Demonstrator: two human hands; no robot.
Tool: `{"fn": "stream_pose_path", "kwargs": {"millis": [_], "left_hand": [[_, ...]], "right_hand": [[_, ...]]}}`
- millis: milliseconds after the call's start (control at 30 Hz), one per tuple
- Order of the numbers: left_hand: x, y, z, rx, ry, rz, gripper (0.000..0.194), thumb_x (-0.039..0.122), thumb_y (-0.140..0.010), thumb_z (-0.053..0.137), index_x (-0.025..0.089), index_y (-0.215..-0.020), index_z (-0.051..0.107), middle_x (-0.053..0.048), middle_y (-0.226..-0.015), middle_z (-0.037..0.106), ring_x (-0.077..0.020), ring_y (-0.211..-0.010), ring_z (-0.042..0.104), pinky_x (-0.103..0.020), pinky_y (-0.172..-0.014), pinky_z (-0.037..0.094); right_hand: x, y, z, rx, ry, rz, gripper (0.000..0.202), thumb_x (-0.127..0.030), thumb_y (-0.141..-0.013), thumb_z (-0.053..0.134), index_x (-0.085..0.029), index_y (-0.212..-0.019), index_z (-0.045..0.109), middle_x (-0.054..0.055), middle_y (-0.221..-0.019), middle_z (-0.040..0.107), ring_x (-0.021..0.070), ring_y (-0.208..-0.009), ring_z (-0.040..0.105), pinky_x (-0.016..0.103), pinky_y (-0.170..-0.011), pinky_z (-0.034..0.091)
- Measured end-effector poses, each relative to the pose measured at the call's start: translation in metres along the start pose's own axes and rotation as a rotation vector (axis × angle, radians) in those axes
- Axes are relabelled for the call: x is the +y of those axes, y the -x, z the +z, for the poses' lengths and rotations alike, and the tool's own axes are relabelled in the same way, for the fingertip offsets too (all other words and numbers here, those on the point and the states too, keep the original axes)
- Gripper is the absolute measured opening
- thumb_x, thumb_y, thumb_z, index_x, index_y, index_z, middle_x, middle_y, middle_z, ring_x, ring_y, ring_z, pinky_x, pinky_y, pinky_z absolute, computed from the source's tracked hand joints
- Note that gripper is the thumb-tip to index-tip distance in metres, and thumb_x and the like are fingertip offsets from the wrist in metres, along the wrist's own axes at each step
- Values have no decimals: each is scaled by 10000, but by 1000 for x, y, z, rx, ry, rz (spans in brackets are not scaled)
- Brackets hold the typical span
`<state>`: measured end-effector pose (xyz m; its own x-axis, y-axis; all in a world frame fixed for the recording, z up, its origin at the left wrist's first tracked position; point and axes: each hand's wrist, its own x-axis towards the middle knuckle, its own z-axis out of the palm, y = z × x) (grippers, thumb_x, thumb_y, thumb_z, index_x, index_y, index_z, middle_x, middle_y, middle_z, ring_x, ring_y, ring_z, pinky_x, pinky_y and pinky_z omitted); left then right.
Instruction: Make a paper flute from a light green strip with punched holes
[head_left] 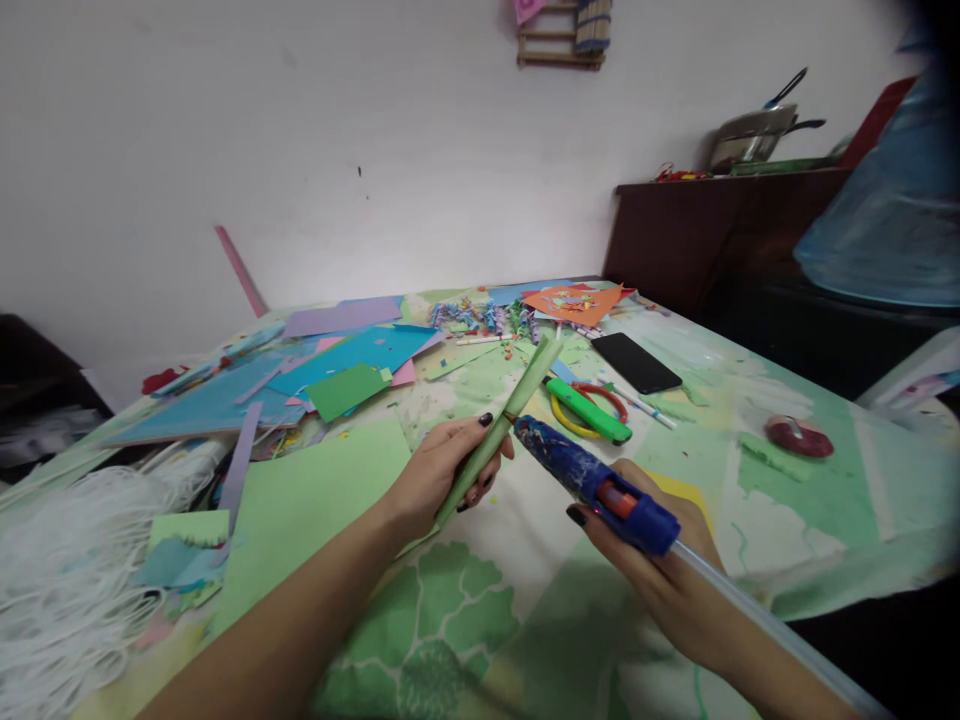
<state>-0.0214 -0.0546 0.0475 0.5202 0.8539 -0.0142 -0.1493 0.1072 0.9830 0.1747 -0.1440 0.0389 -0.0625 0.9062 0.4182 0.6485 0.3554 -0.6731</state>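
Observation:
My left hand (457, 460) is closed around a rolled strip of light green paper (531, 382), which slants up and away over the table. In my right hand (649, 550) is a blue hot glue gun (562, 462), with a long clear glue stick (765, 605) running out of its back. The glue gun's tip touches or nearly touches the paper roll just above my left fingers; which one I cannot tell. Beyond the tip lies a green box cutter (589, 408) over a pair of yellow and red rings (619, 400).
A black phone (637, 362) and a dark red computer mouse (799, 436) lie to the right. Coloured paper sheets (352, 360) cover the left side, near a pile of white cord (67, 570). Curled paper strips (487, 316) and an orange sheet (577, 303) are at the back.

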Motion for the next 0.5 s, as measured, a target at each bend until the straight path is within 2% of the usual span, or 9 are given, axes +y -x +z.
{"fn": "stream_pose_path", "kwargs": {"millis": [133,300,400,500], "left_hand": [[0,0,1,39,-2,-19,326,406,-864,482,137,-689,538,40,-456,444,-53,-342,386,-157,-333,265],[0,0,1,62,-48,-35,324,406,-850,495,117,-743,597,39,-494,455,-43,-338,394,-156,-339,285],[0,-1,-1,67,-30,-29,317,388,-855,483,115,-747,601,39,-514,456,-37,-339,389,-155,-337,286],[0,-3,-2,64,2,1,303,368,-871,454,122,-759,592,45,-475,428,-49,-343,385,-156,-338,280]], "right_hand": [[2,3,4,-103,36,-52,121,-250,-828,510,-217,-761,415,-52,-567,479,98,-483,441,206,-464,325],[5,13,9,-209,77,-86,149,-254,-853,508,-221,-763,394,-51,-624,517,92,-524,454,192,-489,325],[7,16,7,-173,76,-156,60,-225,-846,514,-232,-861,457,-54,-677,564,92,-554,497,181,-517,354],[16,14,0,-21,101,-170,164,-240,-848,524,-249,-1002,469,-54,-724,612,98,-570,551,184,-543,383]]}}
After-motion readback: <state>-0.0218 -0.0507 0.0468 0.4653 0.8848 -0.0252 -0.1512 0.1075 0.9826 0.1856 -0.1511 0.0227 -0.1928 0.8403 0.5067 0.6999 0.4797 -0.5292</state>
